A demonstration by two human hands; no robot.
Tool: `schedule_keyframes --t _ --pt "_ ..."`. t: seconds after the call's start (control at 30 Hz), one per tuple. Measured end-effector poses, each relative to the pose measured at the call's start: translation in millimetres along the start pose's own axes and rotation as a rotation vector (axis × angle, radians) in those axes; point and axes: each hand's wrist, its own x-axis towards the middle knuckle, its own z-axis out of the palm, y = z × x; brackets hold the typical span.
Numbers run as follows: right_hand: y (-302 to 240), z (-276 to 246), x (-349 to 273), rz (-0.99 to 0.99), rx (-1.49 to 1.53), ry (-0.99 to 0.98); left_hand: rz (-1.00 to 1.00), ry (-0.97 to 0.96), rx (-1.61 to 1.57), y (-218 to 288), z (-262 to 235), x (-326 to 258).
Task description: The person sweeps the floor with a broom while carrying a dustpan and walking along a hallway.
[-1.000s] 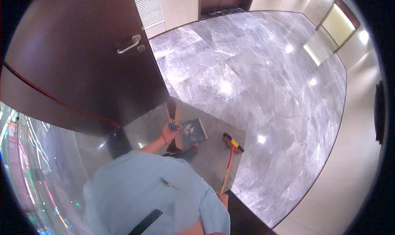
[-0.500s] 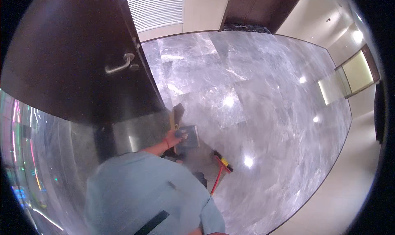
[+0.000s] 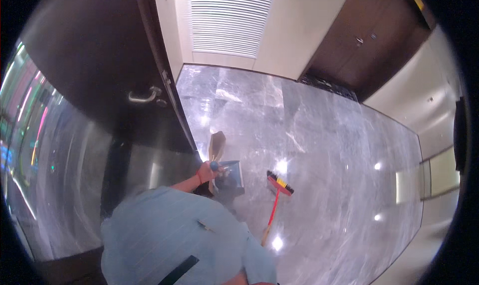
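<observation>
My left hand (image 3: 206, 171), with a red band at the wrist, is closed around the handle of a blue-grey dustpan (image 3: 233, 179). Small debris seems to lie in the pan, too blurred to name. To the right of it, a broom (image 3: 281, 183) with a red head and black and yellow bristles is on the marble floor. Its red stick runs back toward my body. Only a bit of my right forearm shows at the lower edge; the right hand is out of sight. Just beyond the dustpan stands a tan and brown angular object (image 3: 217, 143) whose kind I cannot tell.
A dark door (image 3: 115, 50) with a lever handle (image 3: 144, 95) stands at my left, close to my left arm. Shiny grey marble (image 3: 329, 150) covers the floor. Farther off are a louvred white panel (image 3: 227, 20), another dark door (image 3: 357, 40) and pale walls.
The view has tilted up and shifted. The broom head has moved away from the dustpan and turned, showing more of its stick. My left hand keeps its grip on the dustpan.
</observation>
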Motion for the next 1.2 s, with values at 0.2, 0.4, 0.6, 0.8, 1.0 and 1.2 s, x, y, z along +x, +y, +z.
schedule_keyframes --t 0.2,0.4,0.6,0.8,1.0,1.2 --pt "-116 -78 102 0.200 0.229 -0.346 0.230 0.179 0.299 122 50 31" --pt "-168 -48 225 0.128 0.152 -0.367 0.203 0.332 0.661 110 24 112" --pt "-168 25 324 0.062 -0.275 -0.441 0.142 0.385 0.479 126 3 195" --pt "-302 16 421 -0.200 -0.278 -0.489 0.041 0.501 0.244 117 -26 239" --pt "-419 51 562 -0.575 -0.269 -0.629 0.029 0.586 0.395 144 -33 283" --pt "-623 133 688 -0.717 -0.424 -0.975 -0.129 0.838 0.265 136 -34 327"
